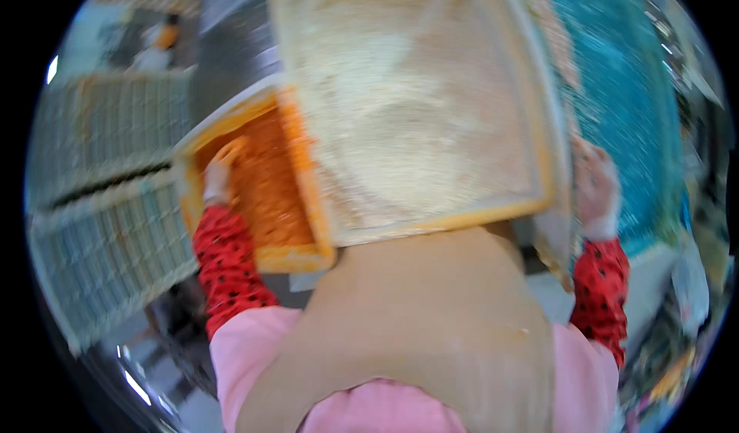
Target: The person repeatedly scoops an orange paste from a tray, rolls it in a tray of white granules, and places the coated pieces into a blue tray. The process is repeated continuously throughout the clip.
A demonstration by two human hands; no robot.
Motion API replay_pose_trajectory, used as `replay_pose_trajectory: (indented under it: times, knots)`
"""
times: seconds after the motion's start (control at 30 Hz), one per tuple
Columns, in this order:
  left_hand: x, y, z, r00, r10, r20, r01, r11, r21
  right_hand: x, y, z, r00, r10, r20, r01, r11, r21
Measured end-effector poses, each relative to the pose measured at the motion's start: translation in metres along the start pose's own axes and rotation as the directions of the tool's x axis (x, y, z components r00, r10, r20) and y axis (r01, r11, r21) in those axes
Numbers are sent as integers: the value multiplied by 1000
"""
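Observation:
My left hand [219,170], in a pale glove, reaches into a tub [291,258] of thick orange-red paste [265,190]; its fingers are smeared orange, and blur hides whether they hold any paste. My gloved right hand [597,190] is at the right side, over the gap between a wide pale tray [479,216] and a blue sheet-like surface [623,104]. Whether it grips anything there cannot be told. The tray lies in front of me, covered with a whitish, wet-looking layer [404,115]. Its rim bears yellow-orange stains.
Two pale ribbed crates or racks [115,254] stand at the left. A grey metal-like surface [231,46] lies behind the tub. A whitish plastic bag [691,288] hangs at the right. A blurred person [159,43] is far off at the upper left.

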State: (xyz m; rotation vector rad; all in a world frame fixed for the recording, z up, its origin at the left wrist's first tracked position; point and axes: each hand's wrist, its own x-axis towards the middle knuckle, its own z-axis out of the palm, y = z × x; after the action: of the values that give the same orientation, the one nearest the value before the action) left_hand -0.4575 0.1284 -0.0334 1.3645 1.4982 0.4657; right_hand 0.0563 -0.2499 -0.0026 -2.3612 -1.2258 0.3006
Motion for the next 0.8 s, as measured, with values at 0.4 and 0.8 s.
replay_pose_trajectory:
  times: [0.4,0.8]
  knots:
    - [-102,121,158,812,282,510,-263,958,-111,61,-48,132,974,58,219,-199,678,708]
    - [-84,61,130,765,642,46,-589,668,455,15,-154,184,839,-387,382,488,847,-213]
